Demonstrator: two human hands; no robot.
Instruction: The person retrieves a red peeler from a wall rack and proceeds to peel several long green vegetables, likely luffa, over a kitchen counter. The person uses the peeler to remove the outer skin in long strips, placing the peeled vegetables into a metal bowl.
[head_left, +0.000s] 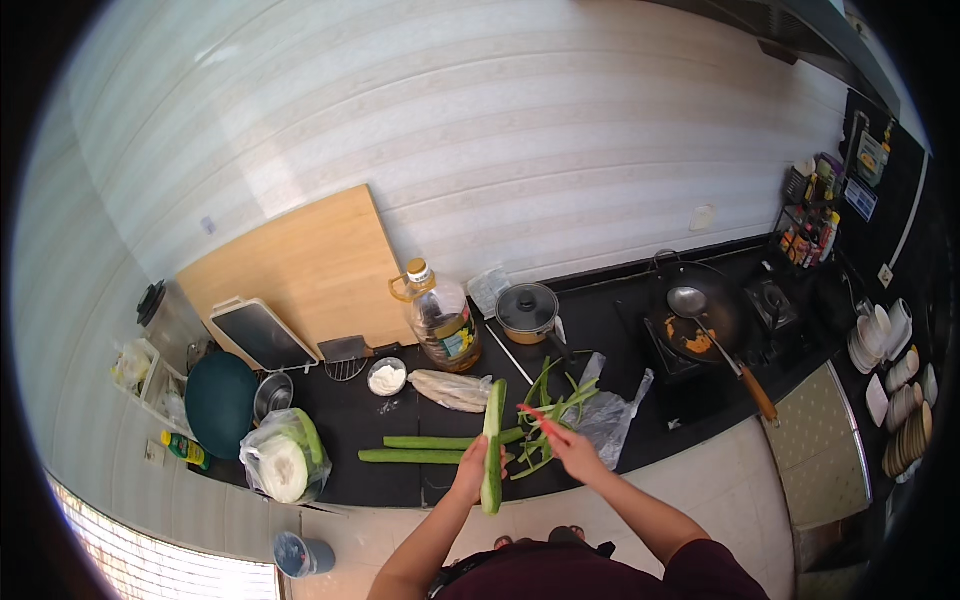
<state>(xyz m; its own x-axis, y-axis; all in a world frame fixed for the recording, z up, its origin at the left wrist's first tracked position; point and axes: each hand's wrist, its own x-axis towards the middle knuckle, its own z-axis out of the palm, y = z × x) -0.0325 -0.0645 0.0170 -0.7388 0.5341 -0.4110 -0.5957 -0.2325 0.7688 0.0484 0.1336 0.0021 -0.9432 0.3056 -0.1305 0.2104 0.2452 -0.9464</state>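
Note:
My left hand (472, 469) grips a long green gourd (493, 450), held upright in the view and partly peeled, with pale flesh showing. To its right, my right hand (574, 452) is closed around a red peeler (536, 415), its tip apart from the gourd. Green peel strips (559, 409) lie behind the right hand, partly over a clear plastic bag (606, 424). Two more long green gourds (420, 456) lie side by side on the black counter, their right ends partly hidden by my left hand and the held gourd.
A bagged pale food (450, 390), a bowl of white powder (387, 377), an oil jug (444, 322) and a lidded pot (527, 311) stand behind. Bagged vegetables (285, 461) sit left. A wok (720, 330) with a ladle rests on the stove at right; its handle reaches the counter edge.

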